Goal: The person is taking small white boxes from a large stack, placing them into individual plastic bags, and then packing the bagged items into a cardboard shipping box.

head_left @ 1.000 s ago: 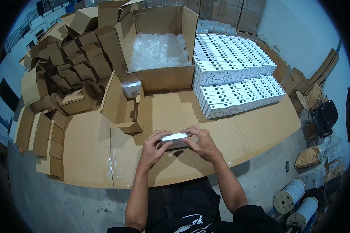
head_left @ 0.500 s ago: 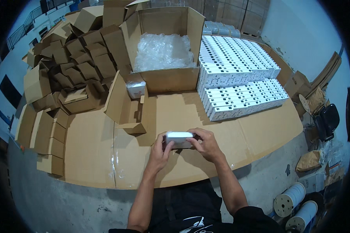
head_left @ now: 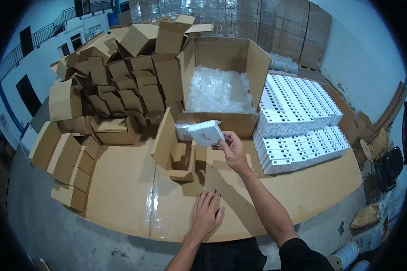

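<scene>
My right hand (head_left: 233, 149) grips a small white box (head_left: 206, 133) by its right end, holding it tilted above an open brown carton (head_left: 183, 174). At the far end of that carton a plastic-wrapped white packet (head_left: 183, 131) is partly hidden behind the box. Fingers stretched and holding nothing, my left hand (head_left: 206, 214) lies on the cardboard-covered table (head_left: 117, 194) in front of the carton.
Behind stands a large carton (head_left: 226, 54) filled with clear plastic packaging (head_left: 219, 90). White boxes (head_left: 303, 113) are stacked in rows to the right. Several brown cartons (head_left: 117, 90) pile up at the left, with more along the left table edge (head_left: 68, 158).
My right hand has carried the white box forward to above the open carton. The left hand has let go of it and come down on the table. The view has tilted up and shifted left.
</scene>
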### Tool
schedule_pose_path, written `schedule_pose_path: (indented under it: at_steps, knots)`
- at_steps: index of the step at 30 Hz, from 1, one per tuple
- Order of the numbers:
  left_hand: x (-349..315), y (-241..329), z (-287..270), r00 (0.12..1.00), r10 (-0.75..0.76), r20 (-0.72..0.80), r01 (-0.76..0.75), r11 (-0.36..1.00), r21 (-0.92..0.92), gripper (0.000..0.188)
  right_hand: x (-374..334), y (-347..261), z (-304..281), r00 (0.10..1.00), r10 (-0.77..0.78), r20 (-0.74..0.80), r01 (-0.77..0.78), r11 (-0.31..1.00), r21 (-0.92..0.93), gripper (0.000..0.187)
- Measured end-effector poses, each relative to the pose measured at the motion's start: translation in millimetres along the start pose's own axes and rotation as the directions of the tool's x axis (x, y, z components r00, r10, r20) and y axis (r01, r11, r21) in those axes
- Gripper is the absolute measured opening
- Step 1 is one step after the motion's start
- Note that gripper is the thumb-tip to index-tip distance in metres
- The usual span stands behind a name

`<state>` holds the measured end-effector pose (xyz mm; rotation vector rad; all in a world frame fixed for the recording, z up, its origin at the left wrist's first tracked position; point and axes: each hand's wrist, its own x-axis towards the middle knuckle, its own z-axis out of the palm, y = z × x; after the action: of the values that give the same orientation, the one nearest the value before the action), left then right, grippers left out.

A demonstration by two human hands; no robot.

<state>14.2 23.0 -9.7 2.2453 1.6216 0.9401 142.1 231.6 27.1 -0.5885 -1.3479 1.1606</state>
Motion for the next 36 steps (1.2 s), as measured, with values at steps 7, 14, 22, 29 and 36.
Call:
schedule_pose_path:
  at_steps: [7, 14, 22, 29, 36]
  knots:
    - [3.3, 3.3, 0.0, 1.0, -0.015, 0.004, 0.016, 1.0, -0.025, 0.045, 67.4, 43.8, 17.6, 0.999, 0.05, 0.014, -0.05, 0.999, 0.016, 0.023]
    - [5.8, 3.4, -0.9, 0.999, -0.032, 0.006, 0.032, 0.999, -0.038, 0.044, 81.4, 62.1, 12.8, 0.996, 0.041, 0.076, -0.039, 0.999, -0.028, 0.02]
    - [6.4, 2.4, -1.6, 0.998, -0.055, 0.012, 0.056, 0.997, -0.047, 0.043, 90.1, 16.9, 19.9, 0.965, -0.103, 0.239, 0.228, 0.776, -0.588, 0.022]
    - [5.8, 0.9, 0.2, 0.999, -0.049, 0.009, 0.05, 0.998, -0.043, 0.043, 102.9, 7.5, 24.0, 0.912, -0.131, 0.39, 0.381, 0.625, -0.681, 0.019]
    - [7.0, 1.2, -1.2, 0.999, -0.049, 0.012, 0.05, 0.997, -0.061, 0.043, 97.0, 32.3, 35.7, 0.901, -0.094, 0.423, 0.416, 0.454, -0.788, 0.019]
